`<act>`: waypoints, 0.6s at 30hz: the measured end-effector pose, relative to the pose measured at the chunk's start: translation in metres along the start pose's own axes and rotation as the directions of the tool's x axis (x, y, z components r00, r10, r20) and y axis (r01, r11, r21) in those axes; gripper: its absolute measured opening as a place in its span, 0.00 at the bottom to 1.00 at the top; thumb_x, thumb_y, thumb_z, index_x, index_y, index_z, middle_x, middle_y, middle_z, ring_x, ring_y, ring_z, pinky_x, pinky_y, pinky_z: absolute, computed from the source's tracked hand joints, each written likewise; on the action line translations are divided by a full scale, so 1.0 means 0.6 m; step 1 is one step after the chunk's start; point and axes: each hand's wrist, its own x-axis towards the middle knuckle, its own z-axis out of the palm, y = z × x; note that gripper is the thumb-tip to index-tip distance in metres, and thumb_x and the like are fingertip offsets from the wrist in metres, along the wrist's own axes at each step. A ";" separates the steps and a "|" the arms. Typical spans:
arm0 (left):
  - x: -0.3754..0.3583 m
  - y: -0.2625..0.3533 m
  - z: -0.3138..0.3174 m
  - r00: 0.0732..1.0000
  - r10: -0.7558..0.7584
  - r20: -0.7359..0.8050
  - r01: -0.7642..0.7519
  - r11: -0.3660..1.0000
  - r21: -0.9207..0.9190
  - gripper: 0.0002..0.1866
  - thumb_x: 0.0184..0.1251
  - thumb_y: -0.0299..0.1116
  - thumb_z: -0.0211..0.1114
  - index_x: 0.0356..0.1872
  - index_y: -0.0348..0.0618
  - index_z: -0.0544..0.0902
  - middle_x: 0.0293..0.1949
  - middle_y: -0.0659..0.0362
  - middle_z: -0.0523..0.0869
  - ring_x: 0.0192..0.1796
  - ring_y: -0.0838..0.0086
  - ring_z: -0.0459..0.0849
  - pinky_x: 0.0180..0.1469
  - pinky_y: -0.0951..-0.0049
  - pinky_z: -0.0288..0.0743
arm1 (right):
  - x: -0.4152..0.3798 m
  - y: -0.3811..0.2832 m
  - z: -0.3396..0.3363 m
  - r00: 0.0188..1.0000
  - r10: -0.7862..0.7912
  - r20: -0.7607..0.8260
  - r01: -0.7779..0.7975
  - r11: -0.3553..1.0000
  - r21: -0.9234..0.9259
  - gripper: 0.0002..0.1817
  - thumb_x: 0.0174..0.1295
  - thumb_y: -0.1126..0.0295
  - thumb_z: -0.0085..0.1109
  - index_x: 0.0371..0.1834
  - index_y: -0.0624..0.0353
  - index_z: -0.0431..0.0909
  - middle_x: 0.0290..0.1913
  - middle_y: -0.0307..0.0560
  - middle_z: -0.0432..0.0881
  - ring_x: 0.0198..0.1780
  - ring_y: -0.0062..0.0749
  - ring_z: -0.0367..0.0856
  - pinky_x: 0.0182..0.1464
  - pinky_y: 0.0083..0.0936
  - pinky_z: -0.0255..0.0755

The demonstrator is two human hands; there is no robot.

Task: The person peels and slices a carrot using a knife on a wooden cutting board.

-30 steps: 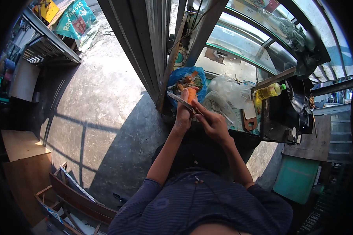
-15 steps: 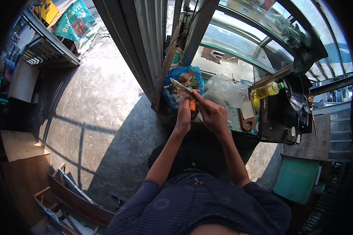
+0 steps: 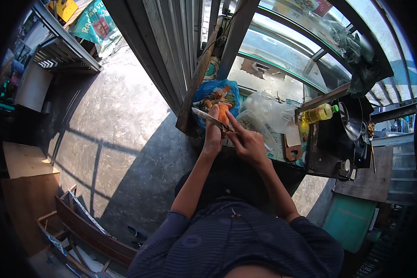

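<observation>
The left hand (image 3: pixel 212 135) is closed around an orange carrot (image 3: pixel 223 112), holding it upright over the near edge of the table (image 3: pixel 282 155), just in front of a blue plastic bag (image 3: pixel 207 92) that holds orange and green scraps. The right hand (image 3: pixel 245 141) is clenched on the handle of a knife (image 3: pixel 208 118), its index finger stretched forward along the top; the blade runs leftward and away, lying across the carrot and against the left thumb. The 2 hands touch each other, both held above the person's lap and dark striped shirt (image 3: pixel 231 245). To the right of the blue bag lie crumpled clear plastic bags (image 3: pixel 268 109), and nearer, to their right, a wooden cutting board (image 3: pixel 293 149) with a handle hole rests on the table. Farther right stands a bottle of yellow oil (image 3: pixel 319 112) with a green cap, and beyond it a dark pan (image 3: pixel 352 118) sits on a black stove. To the left of the hands the sunlit concrete floor (image 3: pixel 120 120) spreads out, crossed by thin shadows.
</observation>
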 end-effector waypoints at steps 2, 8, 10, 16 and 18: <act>0.008 -0.005 -0.001 1.000 0.013 -0.003 -0.013 1.000 0.005 0.23 0.82 0.49 0.39 0.53 0.44 0.77 0.37 0.66 0.77 0.32 0.88 0.75 0.30 0.87 0.72 | 0.002 0.006 0.002 0.999 -0.021 -0.034 0.022 0.999 0.028 0.34 0.67 0.56 0.52 0.77 0.28 0.55 0.29 0.54 0.85 0.29 0.50 0.84 0.35 0.41 0.75; 0.021 -0.006 0.001 0.999 0.036 -0.023 -0.036 0.999 -0.007 0.24 0.82 0.49 0.37 0.54 0.43 0.77 0.45 0.60 0.80 0.41 0.80 0.80 0.42 0.82 0.77 | 0.016 0.004 0.002 0.997 -0.031 -0.068 0.034 0.999 0.043 0.34 0.67 0.58 0.52 0.77 0.27 0.55 0.34 0.49 0.87 0.31 0.48 0.85 0.36 0.40 0.76; 0.010 0.013 0.003 0.999 0.012 -0.043 -0.012 1.000 -0.006 0.23 0.82 0.50 0.39 0.52 0.45 0.78 0.42 0.63 0.78 0.40 0.83 0.77 0.41 0.83 0.73 | 0.019 -0.002 0.010 0.998 -0.032 -0.062 0.036 0.998 0.052 0.33 0.67 0.58 0.52 0.76 0.27 0.57 0.35 0.49 0.87 0.32 0.47 0.85 0.37 0.39 0.76; -0.008 -0.002 -0.009 0.995 -0.071 -0.067 0.075 0.995 0.059 0.20 0.80 0.49 0.43 0.55 0.48 0.77 0.36 0.68 0.76 0.31 0.88 0.73 0.29 0.86 0.68 | 0.036 0.009 0.021 0.989 -0.024 -0.147 0.036 0.996 0.081 0.29 0.68 0.58 0.52 0.73 0.25 0.63 0.34 0.49 0.87 0.35 0.47 0.86 0.39 0.37 0.75; -0.002 -0.009 -0.030 0.986 -0.149 0.071 0.152 0.987 -0.045 0.20 0.79 0.48 0.43 0.56 0.49 0.76 0.36 0.68 0.76 0.30 0.88 0.73 0.28 0.87 0.68 | 0.043 0.026 0.019 0.986 -0.016 -0.165 0.029 0.997 0.077 0.27 0.69 0.57 0.52 0.72 0.25 0.65 0.33 0.50 0.87 0.36 0.47 0.86 0.39 0.37 0.75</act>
